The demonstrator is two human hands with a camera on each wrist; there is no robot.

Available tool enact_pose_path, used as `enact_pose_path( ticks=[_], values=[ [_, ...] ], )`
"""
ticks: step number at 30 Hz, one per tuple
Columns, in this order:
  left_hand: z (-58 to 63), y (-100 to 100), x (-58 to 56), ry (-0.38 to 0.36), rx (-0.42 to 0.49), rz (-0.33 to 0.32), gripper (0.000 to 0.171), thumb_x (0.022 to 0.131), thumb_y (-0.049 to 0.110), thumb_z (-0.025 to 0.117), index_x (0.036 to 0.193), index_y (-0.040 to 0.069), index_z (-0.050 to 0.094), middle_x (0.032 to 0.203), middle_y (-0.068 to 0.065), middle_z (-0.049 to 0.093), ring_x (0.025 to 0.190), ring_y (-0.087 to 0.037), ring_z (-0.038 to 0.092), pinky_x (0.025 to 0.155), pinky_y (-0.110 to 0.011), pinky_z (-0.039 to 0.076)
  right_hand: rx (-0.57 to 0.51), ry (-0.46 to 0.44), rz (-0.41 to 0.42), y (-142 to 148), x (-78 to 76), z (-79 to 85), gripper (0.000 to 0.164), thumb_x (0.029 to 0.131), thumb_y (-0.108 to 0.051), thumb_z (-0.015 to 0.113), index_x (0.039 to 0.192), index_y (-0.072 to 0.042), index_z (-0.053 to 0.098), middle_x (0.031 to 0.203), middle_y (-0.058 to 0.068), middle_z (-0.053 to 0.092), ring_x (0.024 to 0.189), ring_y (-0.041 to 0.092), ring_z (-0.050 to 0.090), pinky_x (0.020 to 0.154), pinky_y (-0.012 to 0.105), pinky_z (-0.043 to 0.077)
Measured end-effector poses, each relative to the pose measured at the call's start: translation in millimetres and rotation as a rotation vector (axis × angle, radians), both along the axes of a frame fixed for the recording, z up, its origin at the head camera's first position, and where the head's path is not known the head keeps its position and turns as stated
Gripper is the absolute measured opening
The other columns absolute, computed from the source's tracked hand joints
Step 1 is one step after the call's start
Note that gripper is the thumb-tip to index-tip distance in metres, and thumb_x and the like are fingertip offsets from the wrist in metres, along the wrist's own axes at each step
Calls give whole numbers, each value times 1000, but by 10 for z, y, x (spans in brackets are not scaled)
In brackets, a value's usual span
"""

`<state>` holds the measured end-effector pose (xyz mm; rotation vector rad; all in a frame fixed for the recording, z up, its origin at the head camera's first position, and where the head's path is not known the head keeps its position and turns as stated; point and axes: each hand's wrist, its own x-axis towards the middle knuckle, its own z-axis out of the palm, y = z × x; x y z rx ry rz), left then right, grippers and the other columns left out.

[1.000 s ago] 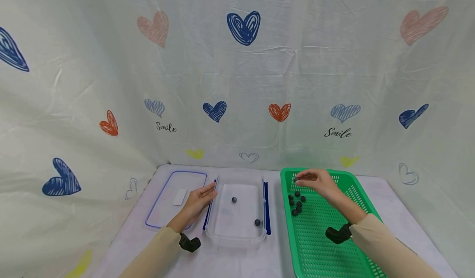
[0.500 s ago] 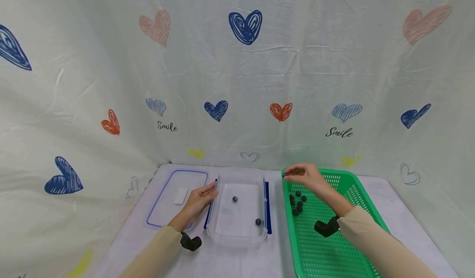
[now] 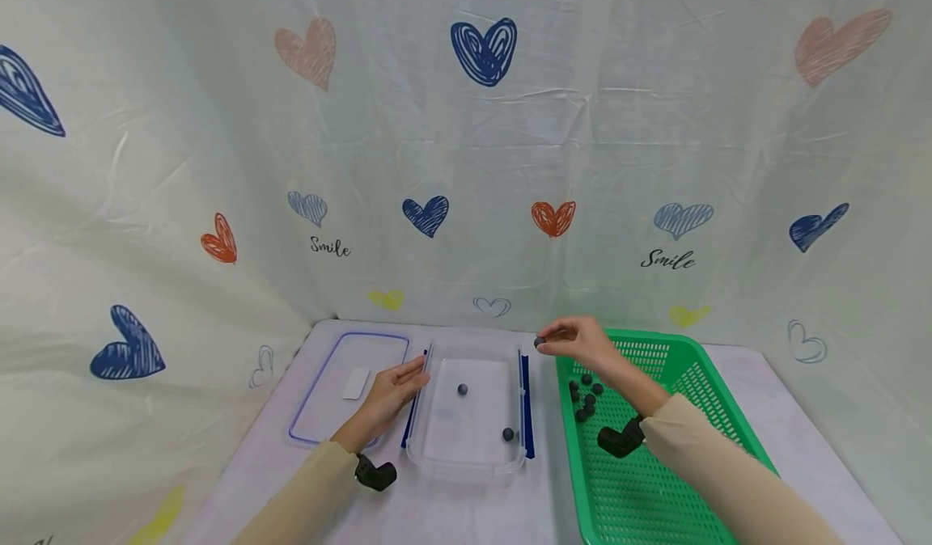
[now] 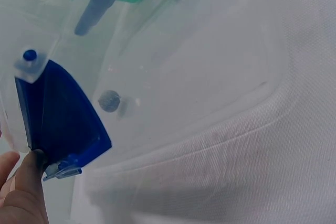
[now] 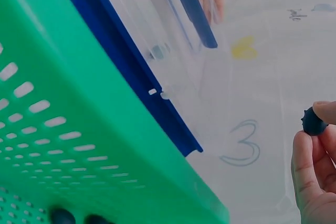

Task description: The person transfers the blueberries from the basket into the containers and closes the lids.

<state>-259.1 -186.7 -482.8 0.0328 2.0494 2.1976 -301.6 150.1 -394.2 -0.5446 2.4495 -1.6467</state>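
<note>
My right hand (image 3: 578, 341) pinches a blueberry (image 5: 313, 123) between thumb and fingertips, above the gap between the green basket (image 3: 575, 480) and the clear plastic container (image 3: 466, 468). Small dark nubs show on the berry's edge. My left hand (image 3: 393, 395) touches the container's left side with fingers fairly straight; in the left wrist view its thumb (image 4: 34, 169) rests against the blue latch flap (image 4: 63, 119). Inside the container lie two blueberries, one toward the back (image 3: 462, 390) and one near the front right (image 3: 508, 434). Several more blueberries (image 3: 589, 400) sit at the basket's left side.
A clear lid (image 3: 328, 399) with a blue rim lies flat on the table left of the container. A second blue latch flap (image 3: 527, 407) hangs out on the container's right side. Behind the white table (image 3: 502, 521) hangs a curtain (image 3: 495, 149) printed with hearts.
My right hand has moved left with the blueberry, from over the basket past its left rim toward the container. The left hand stays at the container's side.
</note>
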Motion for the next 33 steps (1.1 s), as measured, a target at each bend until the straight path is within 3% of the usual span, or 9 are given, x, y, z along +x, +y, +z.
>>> enact_pose_path(
  ticks=[9, 14, 22, 26, 33],
  values=[
    [-179, -14, -95, 10, -13, 44, 56, 87, 18, 64, 136, 0, 42, 138, -17, 41, 127, -25, 38, 99, -35, 37, -18, -21, 28, -181, -27, -23, 24, 78, -11, 73, 98, 0, 68, 95, 11, 67, 84, 22, 64, 78, 39, 54],
    [-190, -18, -96, 11, -30, 49, 56, 87, 18, 65, 135, 1, 44, 137, -17, 42, 126, -26, 40, 98, -35, 38, -11, -45, 23, -267, -45, -61, 27, 77, -14, 75, 100, 1, 68, 95, 10, 67, 84, 20, 63, 78, 36, 53],
    [-179, -21, -90, 14, -29, 44, 54, 88, 16, 63, 136, 0, 42, 138, -17, 41, 127, -26, 39, 99, -35, 37, 11, 3, 47, -407, -59, -124, 22, 77, -10, 74, 95, 1, 68, 92, 12, 66, 81, 20, 64, 74, 35, 53],
    [-142, -20, -70, 2, -6, 34, 53, 90, 12, 60, 136, -2, 41, 139, -18, 39, 127, -27, 37, 100, -35, 36, 15, -10, 53, -469, -70, -176, 20, 76, -9, 75, 93, -1, 69, 92, 10, 65, 82, 19, 64, 75, 35, 53],
    [85, 18, 59, 11, -25, -6, 52, 91, 7, 56, 137, -7, 36, 140, -23, 35, 129, -31, 33, 100, -38, 34, 23, 11, 95, -547, -66, -248, 18, 75, -8, 75, 90, 0, 68, 90, 10, 64, 79, 20, 64, 72, 35, 54]
  ],
)
